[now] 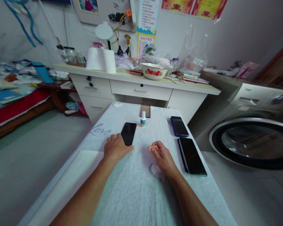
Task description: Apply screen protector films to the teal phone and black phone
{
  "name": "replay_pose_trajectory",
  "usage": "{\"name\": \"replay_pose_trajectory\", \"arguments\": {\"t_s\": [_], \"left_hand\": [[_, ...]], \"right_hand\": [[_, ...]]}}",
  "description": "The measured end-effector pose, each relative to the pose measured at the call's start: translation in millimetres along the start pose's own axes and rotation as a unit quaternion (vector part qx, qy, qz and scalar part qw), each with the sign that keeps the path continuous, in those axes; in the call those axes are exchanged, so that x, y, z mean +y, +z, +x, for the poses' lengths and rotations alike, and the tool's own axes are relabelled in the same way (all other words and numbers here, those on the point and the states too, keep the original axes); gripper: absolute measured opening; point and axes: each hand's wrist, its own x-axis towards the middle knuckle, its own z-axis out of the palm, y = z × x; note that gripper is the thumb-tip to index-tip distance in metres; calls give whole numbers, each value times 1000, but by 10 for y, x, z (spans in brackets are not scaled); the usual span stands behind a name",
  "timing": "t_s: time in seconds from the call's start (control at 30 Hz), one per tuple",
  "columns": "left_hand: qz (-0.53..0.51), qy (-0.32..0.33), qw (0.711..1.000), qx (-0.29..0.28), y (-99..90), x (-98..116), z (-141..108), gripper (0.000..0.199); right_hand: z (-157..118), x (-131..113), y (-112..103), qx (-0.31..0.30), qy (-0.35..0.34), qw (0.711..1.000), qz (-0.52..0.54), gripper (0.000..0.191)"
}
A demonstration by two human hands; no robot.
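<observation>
A black smartphone point(129, 133) lies on the cloth-covered table, its dark screen up. My left hand point(116, 147) grips its near end, with the fingers along the left edge and the thumb at the near right corner. To the right, my right hand point(162, 157) is closed around a small orange piece point(152, 147), perhaps a cloth or sponge; most of it is hidden in the fingers. Beyond both hands stands a small white spray bottle point(143, 120) with a blue and yellow label. Behind it lies a brownish phone case point(145, 111).
Along the table's right side lie another phone point(179, 126) and a tablet point(192, 156) in a dark cover. A white desk point(141, 91) closes off the far end, bearing a flowered enamel bowl point(154, 71). A washing machine point(254, 103) stands at the right.
</observation>
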Motion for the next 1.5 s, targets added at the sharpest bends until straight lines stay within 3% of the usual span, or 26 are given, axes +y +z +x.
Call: {"name": "replay_pose_trajectory", "arguments": {"t_s": [0.27, 0.43, 0.63, 0.83, 1.03, 1.23, 1.37, 1.5], "left_hand": [[-1, 92, 996, -8, 7, 82, -500, 63], [-15, 129, 991, -7, 77, 181, -722, 66], [-23, 151, 988, -11, 141, 281, -896, 75], [-50, 167, 984, -37, 175, 331, -1006, 81], [-78, 183, 980, -24, 110, 262, -876, 78], [-88, 189, 978, 20, -45, 334, -464, 48], [-127, 195, 972, 11, 40, 460, -130, 37], [-150, 196, 968, 32, 227, 524, 50, 35]], "right_hand": [[-1, 21, 48, -39, 2, 997, 62, 18], [5, 14, 58, -27, 0, 998, 62, 23], [16, -11, 25, 53, -50, 995, -62, 16], [8, -18, 42, 47, -66, 994, -73, 12], [24, -8, 29, 18, -70, 988, -139, 17], [10, -19, -19, -22, -70, 980, -184, 10], [-12, -17, -54, -51, -70, 978, -189, 20], [-2, 26, -49, -45, -65, 981, -178, 19]]}}
